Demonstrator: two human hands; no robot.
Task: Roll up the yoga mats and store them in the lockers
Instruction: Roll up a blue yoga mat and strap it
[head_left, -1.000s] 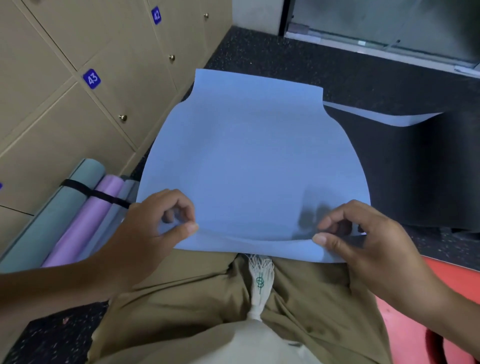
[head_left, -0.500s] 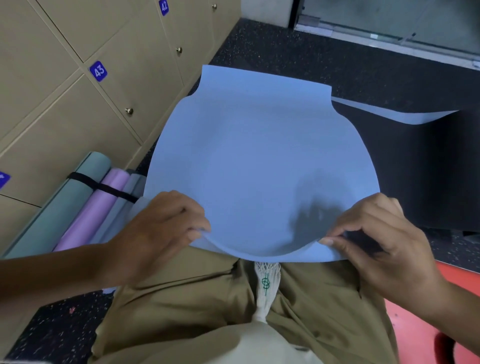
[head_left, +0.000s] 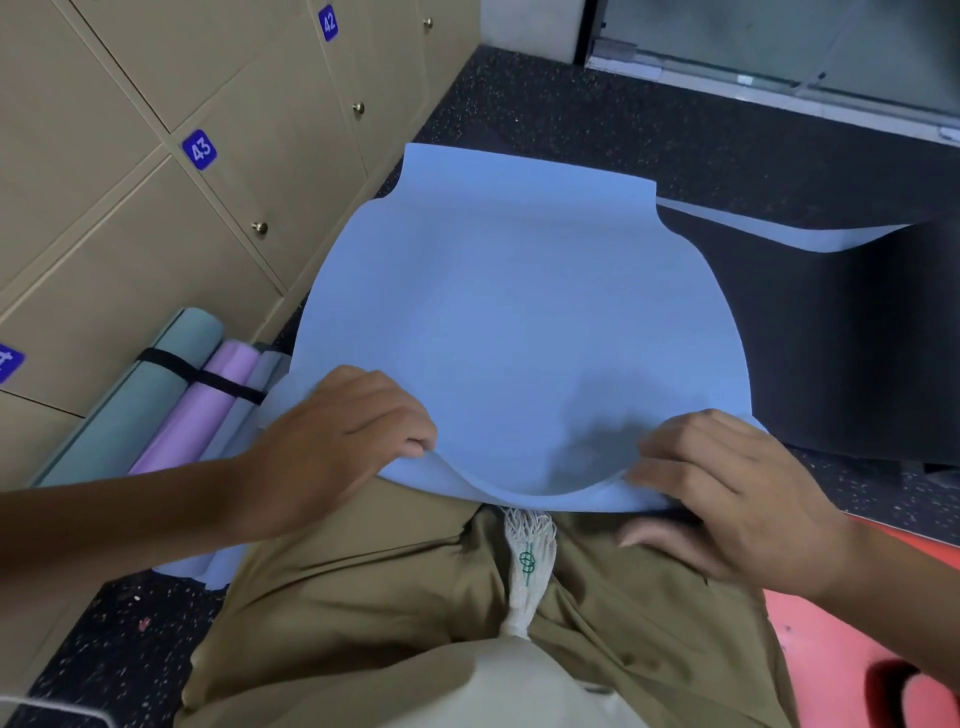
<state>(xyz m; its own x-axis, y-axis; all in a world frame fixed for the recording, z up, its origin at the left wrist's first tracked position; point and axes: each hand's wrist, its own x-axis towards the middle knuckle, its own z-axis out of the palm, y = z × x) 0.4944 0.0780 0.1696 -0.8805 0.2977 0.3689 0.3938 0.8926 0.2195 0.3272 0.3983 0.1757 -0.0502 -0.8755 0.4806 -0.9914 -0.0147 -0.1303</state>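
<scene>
Blue yoga mat (head_left: 514, 322) gripped at its near edge by both hands, over the person's lap.

Nearest are khaki trousers (head_left: 415, 597) with a white fringed cord (head_left: 527, 561) hanging at the middle. Just above them, the left hand (head_left: 337, 441) curls its fingers over the mat's near edge, and the right hand (head_left: 727, 493) pinches the same edge, fingers on top and thumb beneath; the edge sags between them. The mat stretches away across the dark speckled floor (head_left: 597, 114). At left, a strapped bundle of rolled mats (head_left: 171, 395), green, purple and grey, lies against tan lockers (head_left: 156, 249) numbered 43 and 42. A black mat (head_left: 831, 338) lies at right, a red mat (head_left: 857, 649) near the right arm.
</scene>
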